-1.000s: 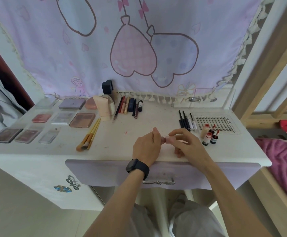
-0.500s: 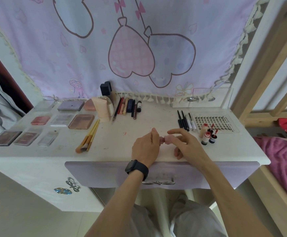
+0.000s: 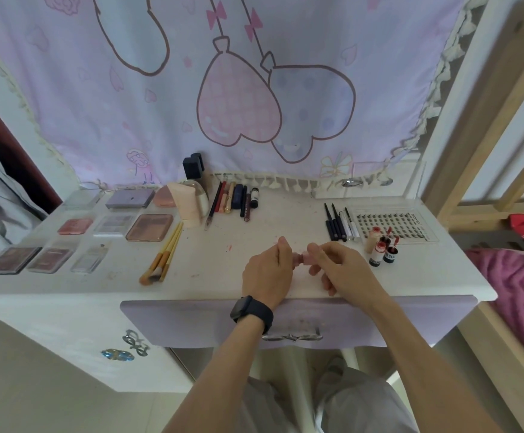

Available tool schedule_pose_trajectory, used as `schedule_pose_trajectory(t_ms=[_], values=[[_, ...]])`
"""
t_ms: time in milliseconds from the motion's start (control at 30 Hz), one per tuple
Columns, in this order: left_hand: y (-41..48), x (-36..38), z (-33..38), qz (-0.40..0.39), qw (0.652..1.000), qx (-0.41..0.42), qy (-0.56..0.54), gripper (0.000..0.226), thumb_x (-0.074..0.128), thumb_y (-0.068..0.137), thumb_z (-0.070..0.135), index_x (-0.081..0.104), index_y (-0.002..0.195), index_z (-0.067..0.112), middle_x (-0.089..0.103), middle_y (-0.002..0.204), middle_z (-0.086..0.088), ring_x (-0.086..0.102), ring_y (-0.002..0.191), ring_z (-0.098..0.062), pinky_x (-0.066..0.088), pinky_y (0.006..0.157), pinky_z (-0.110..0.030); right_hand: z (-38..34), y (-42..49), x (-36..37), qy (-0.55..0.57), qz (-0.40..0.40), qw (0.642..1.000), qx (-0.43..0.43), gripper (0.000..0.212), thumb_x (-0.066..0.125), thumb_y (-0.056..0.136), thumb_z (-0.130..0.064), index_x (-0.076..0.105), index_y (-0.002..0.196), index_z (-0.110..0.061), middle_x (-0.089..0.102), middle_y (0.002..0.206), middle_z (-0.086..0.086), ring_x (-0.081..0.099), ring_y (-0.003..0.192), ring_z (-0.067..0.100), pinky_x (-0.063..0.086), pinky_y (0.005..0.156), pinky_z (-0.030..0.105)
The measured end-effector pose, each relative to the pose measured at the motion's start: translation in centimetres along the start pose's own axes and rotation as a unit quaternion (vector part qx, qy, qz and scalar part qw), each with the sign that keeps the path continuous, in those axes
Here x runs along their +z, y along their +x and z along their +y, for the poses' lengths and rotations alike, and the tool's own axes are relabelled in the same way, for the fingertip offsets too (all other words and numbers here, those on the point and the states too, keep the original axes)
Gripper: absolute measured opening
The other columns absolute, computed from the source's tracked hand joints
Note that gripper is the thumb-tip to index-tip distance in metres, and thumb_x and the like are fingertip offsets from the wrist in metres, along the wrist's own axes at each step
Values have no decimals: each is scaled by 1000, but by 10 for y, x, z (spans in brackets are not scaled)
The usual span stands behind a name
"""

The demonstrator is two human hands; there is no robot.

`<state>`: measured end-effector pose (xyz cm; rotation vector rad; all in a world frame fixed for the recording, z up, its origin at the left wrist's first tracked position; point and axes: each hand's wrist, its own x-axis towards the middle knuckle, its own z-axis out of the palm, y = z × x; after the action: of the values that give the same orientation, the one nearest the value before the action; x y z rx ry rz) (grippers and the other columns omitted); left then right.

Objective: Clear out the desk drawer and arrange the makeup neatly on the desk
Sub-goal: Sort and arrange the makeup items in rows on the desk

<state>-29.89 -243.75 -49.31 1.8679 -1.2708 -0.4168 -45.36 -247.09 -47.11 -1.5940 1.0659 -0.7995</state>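
Observation:
My left hand [image 3: 268, 270] and my right hand [image 3: 340, 267] meet over the front middle of the white desk [image 3: 223, 254], both gripping a small pink makeup item [image 3: 302, 258] between their fingertips. Most of the item is hidden by my fingers. The lilac drawer [image 3: 191, 323] below them is shut. Palettes [image 3: 149, 227] lie in rows on the left, brushes [image 3: 163, 257] beside them, pencils and tubes [image 3: 235, 201] at the back.
Black liners [image 3: 335, 225], a lash tray [image 3: 392, 221] and small red bottles [image 3: 382, 253] sit at the right. A pink tube [image 3: 185, 203] and a black bottle [image 3: 193, 165] stand at the back. A wooden bed frame [image 3: 485, 120] borders the right side.
Both hands stay together on the pink item at the same spot; the fingers shift only slightly. My head has tilted a little, moving the view.

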Motion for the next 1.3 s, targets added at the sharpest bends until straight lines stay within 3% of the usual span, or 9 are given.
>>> schedule_pose_trajectory(t_ms=[167,267,467,667,767,933,1100,1200,1300], values=[[0,-1,1,-5,1000,1,7,82,5,87,66,75,84,22,74,78,7,66,73,-13,55,74,-41,4,-2,-4,29,-15,999,-41,15,69,94,-42,68,102,-29,73,96,-8,63,59,14,53,54,24],[0,-1,0,-7,1000,3,2,83,5,87,66,75,83,23,74,78,7,66,73,-13,55,75,-41,3,-3,-7,61,-21,997,-30,26,73,89,-46,66,108,-30,72,104,-12,69,65,18,56,59,25],[-5,-4,1,-12,1000,3,-25,65,11,91,70,67,75,40,67,71,27,65,77,-2,53,74,-31,4,3,1,-3,-13,1000,2,30,56,98,-53,72,93,-27,72,74,-2,56,50,10,47,48,22],[-1,-18,-1,-47,990,49,-127,32,55,84,68,65,96,40,72,92,24,63,90,3,43,70,-22,7,4,0,32,28,998,-36,14,57,101,-35,68,102,-26,72,85,0,59,52,14,49,47,25],[1,-25,-5,-75,984,52,-152,20,71,85,53,69,101,40,71,96,28,62,95,6,41,72,-18,8,3,-1,60,26,997,-44,9,62,100,-31,67,106,-29,72,94,0,62,56,17,51,50,25],[0,-25,-4,-74,981,58,-168,20,72,85,49,73,102,38,73,97,27,64,96,5,45,74,-21,5,1,-6,109,21,994,-13,19,67,96,-38,67,114,-32,74,99,-7,69,64,20,56,56,27],[0,-26,-4,-76,979,48,-183,19,73,84,51,72,100,40,73,95,26,65,95,6,52,80,-29,3,3,-2,53,30,998,-13,23,59,99,-42,70,99,-22,72,81,-1,61,55,15,53,52,27],[0,-26,-4,-74,980,33,-181,20,74,83,52,74,99,39,74,93,24,65,92,5,56,82,-36,5,0,-7,96,14,995,-34,10,64,99,-30,70,106,-28,73,93,-2,64,60,18,55,56,27],[0,-27,-4,-78,980,30,-183,21,74,84,51,76,100,37,74,93,21,65,90,4,57,81,-39,5,0,-7,123,8,992,-27,18,69,95,-34,69,113,-30,73,101,-6,68,65,20,57,60,27]])
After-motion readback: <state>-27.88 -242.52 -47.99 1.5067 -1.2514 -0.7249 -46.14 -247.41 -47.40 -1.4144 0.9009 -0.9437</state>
